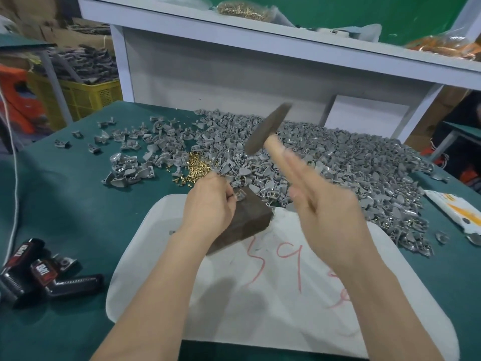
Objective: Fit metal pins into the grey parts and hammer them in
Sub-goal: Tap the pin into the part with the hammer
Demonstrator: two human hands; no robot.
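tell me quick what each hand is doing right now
Left hand: pinches a grey part on the dark block.
Right hand: holds the hammer raised, blurred by motion.

Left hand [208, 201] low, fingers curled; right hand [328, 217] raised, blurred.

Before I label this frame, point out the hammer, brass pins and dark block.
hammer [268, 129]: head view, dark metal head.
brass pins [194, 165]: head view, middle of pile.
dark block [247, 223]: head view, bare side face.
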